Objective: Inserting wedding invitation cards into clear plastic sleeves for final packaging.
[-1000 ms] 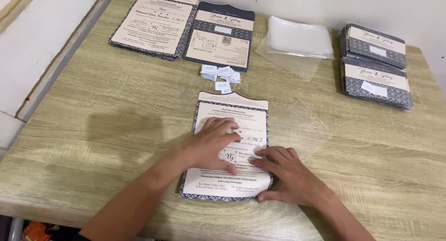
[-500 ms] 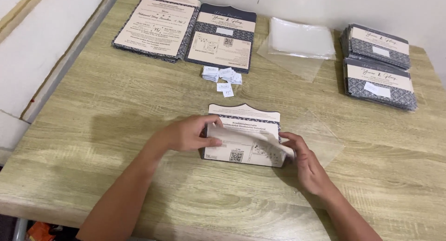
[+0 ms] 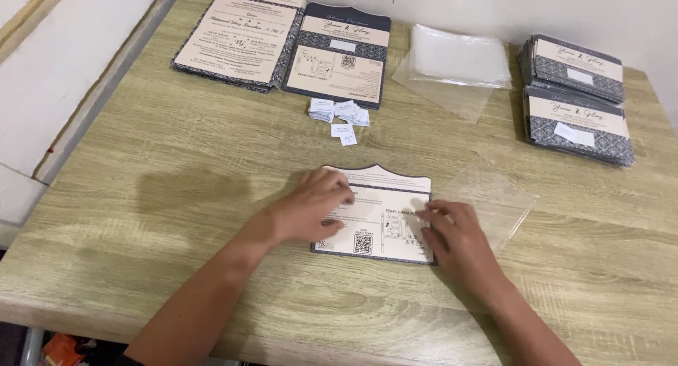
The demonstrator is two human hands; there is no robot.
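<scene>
Near the middle of the table (image 3: 176,168), toward its front edge, a folded card (image 3: 378,218) lies flat, and the step in hand looks like pressing its fold down. The left hand (image 3: 311,211) rests open with fingers spread on the card's left half, and the right hand (image 3: 452,232) lies open and flat on its right edge, gripping nothing. A clear plastic sleeve (image 3: 498,200) sits just beside the card, so the next move likely calls for a firm crease, then lifting the card by its edges.
</scene>
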